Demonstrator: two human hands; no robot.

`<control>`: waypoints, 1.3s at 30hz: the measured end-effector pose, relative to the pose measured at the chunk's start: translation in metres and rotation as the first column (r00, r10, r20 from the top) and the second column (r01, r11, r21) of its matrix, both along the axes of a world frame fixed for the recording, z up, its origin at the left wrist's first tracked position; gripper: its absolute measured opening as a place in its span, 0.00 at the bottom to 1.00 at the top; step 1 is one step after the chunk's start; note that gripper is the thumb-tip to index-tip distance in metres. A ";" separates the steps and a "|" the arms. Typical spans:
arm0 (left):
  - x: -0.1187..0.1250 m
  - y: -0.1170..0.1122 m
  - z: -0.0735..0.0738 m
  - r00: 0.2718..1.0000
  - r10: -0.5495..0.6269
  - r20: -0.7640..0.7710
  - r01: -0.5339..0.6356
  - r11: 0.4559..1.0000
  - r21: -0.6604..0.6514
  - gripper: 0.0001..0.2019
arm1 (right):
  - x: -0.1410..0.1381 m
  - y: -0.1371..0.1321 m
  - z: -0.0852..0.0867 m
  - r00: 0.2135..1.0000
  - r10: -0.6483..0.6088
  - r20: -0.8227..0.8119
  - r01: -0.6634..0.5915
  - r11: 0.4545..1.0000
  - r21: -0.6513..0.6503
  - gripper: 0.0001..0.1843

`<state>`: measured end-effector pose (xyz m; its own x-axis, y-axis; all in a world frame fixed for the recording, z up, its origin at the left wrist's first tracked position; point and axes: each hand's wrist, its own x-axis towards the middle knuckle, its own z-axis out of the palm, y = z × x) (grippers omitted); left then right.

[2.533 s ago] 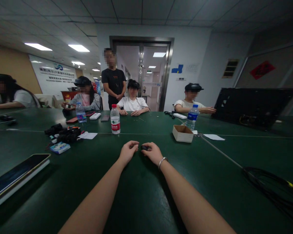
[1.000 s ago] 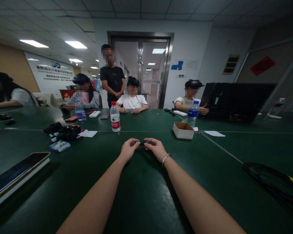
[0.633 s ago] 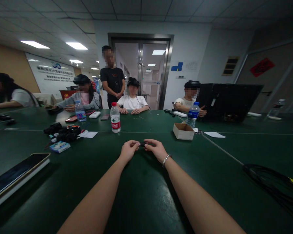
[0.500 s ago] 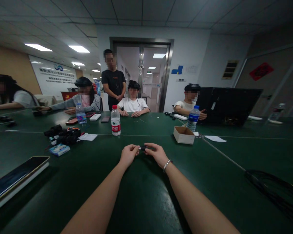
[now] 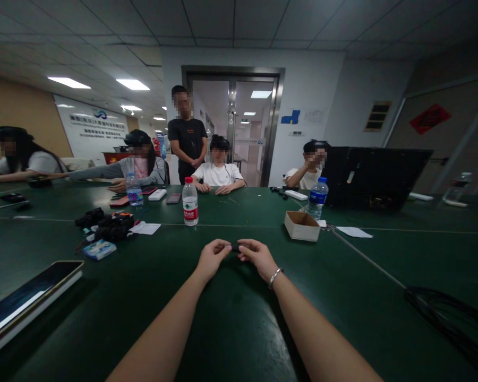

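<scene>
Between my two hands, above the green table (image 5: 239, 318), is a small black cylindrical object (image 5: 235, 248), too small and too covered by fingers to name its kind. The fingertips of my left hand (image 5: 214, 257) pinch its left end. At the other end, the thumb and fingers of my right hand (image 5: 258, 257) are closed on it. A silver bracelet (image 5: 275, 277) circles my right wrist.
A red-capped bottle (image 5: 190, 202) stands beyond my hands, with an open box (image 5: 301, 226) to its right. A phone (image 5: 32, 302) lies near left, black gear (image 5: 107, 225) behind it, and a coiled cable (image 5: 442, 313) at right. Several people sit across the table.
Both hands have drawn closer together on the black object, and the silvery bit at its left end no longer shows. Across the table, the person at right has raised a hand to the face.
</scene>
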<state>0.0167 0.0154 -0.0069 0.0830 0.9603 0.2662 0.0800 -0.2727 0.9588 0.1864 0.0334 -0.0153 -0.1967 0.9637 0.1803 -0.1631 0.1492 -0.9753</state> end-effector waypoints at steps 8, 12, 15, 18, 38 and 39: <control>0.002 -0.003 0.001 0.998 -0.002 -0.066 0.005 0.999 0.053 0.14 | -0.001 0.004 -0.004 1.000 0.001 -0.002 -0.001 1.000 -0.030 0.19; 0.002 0.004 -0.007 0.995 0.031 -0.096 -0.030 0.999 0.010 0.15 | -0.004 0.006 -0.005 0.999 -0.023 0.040 0.024 1.000 -0.007 0.20; 0.002 0.008 -0.011 0.993 0.047 -0.112 -0.050 0.998 -0.027 0.17 | -0.005 0.006 -0.006 0.999 -0.031 0.044 0.031 0.999 0.011 0.21; 0.002 0.009 -0.008 0.989 0.057 -0.135 -0.067 0.995 -0.070 0.20 | -0.005 0.004 -0.005 0.999 -0.011 0.038 0.010 0.999 0.031 0.22; 0.003 0.020 0.001 0.964 0.235 -0.128 -0.264 0.910 -0.320 0.26 | -0.017 -0.021 0.034 0.909 -0.227 0.349 -0.035 0.795 0.606 0.15; 0.004 0.019 0.001 0.958 0.240 -0.156 -0.278 0.909 -0.310 0.27 | -0.016 -0.020 0.034 0.912 -0.223 0.344 -0.029 0.801 0.598 0.14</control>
<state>0.0203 0.0344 -0.0055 -0.1691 0.9837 -0.0606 0.2174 0.0972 0.9712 0.1705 0.0131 0.0184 -0.2813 0.7157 0.6392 0.2456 0.6976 -0.6731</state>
